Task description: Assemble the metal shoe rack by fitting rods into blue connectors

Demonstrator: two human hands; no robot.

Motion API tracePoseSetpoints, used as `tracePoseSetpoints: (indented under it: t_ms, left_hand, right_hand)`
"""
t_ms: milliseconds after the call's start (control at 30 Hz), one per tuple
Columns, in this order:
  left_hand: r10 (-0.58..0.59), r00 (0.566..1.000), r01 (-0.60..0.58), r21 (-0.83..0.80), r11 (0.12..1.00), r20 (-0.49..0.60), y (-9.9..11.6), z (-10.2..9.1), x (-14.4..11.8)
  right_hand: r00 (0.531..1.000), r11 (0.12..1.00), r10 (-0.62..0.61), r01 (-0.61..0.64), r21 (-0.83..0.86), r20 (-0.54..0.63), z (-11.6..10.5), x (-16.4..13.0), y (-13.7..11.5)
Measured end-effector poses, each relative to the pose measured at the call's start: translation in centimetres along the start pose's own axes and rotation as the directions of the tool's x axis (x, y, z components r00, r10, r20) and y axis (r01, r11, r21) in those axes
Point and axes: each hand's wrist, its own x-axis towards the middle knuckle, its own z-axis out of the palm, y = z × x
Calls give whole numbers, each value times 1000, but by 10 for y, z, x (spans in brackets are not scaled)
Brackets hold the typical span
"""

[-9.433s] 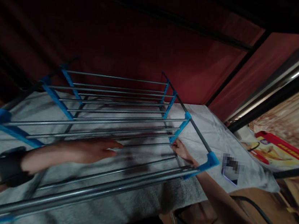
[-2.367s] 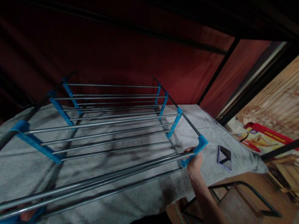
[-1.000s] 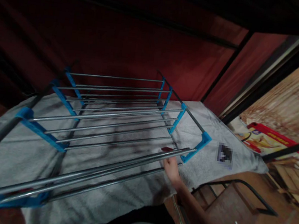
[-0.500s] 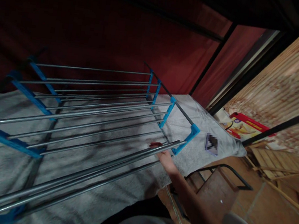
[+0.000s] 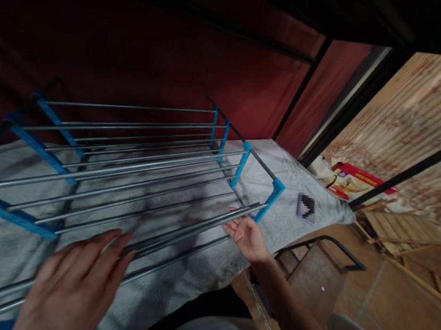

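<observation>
Steel-barred rack on a grey cloth.
Left hand spread open over the near bars; right hand open, palm up, under their ends.

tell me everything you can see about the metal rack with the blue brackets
The rack is a frame of thin, shiny grey metal rods running side by side, joined at both ends by bright blue plastic brackets on dark side bars. It lies tipped over on a grey cloth. The right hand, palm up and open, touches the near rods from below; the left hand spreads open over them.
</observation>
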Motion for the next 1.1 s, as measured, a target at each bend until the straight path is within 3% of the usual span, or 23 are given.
tracePoseSetpoints:
  t_ms: [100,200,367,500,633,700,733,767,833,867,900,933,1033,1100]
  left_hand:
    - [130,988,-136,69,988,78,21,22,30]
    - [162,978,-174,83,981,133,37,32,51]
    - [170,984,-174,118,978,49,43,23,64]
    - [217,976,-216,93,972,2,38,17,65]
    - [209,978,-210,83,974,22,36,14,65]
    - [210,977,-212,78,974,34,36,13,65]
    - [212,976,-214,72,974,42,36,12,65]
    - [210,977,-212,63,975,49,36,12,66]
    - [190,979,-192,33,981,73,37,12,66]
    - [174,980,-176,14,984,93,38,12,67]
    - [153,981,-154,-2,988,118,39,13,69]
    - [126,981,-126,-14,992,149,41,13,71]
    - [66,963,-55,-50,997,263,53,13,83]
    - [33,939,-10,-68,998,342,69,12,97]
  right_hand:
    - [998,999,12,-14,-34,-57,4,-2,-8]
    - [993,994,-43,31,-104,-114,8,-2,-16]
    - [1000,993,-11,8,-119,-28,11,-4,-25]
    - [999,984,31,-38,-175,-42,6,-5,-30]
    - [990,915,6,-62,-399,-140,-6,-11,-39]
    - [968,803,-169,26,-595,-186,-15,-18,-48]
    - [929,717,-316,99,-690,-195,-20,-21,-55]
    - [858,617,-477,174,-767,-189,-24,-24,-62]
    - [658,443,-736,290,-848,-160,-31,-25,-78]
    - [581,401,-800,332,-853,-150,-33,-23,-86]
    - [544,394,-826,374,-839,-145,-34,-19,-93]
    - [550,417,-823,414,-809,-142,-33,-13,-98]
    - [674,525,-732,464,-714,-100,-23,5,-104]
    - [696,517,-716,469,-716,-60,-16,12,-101]
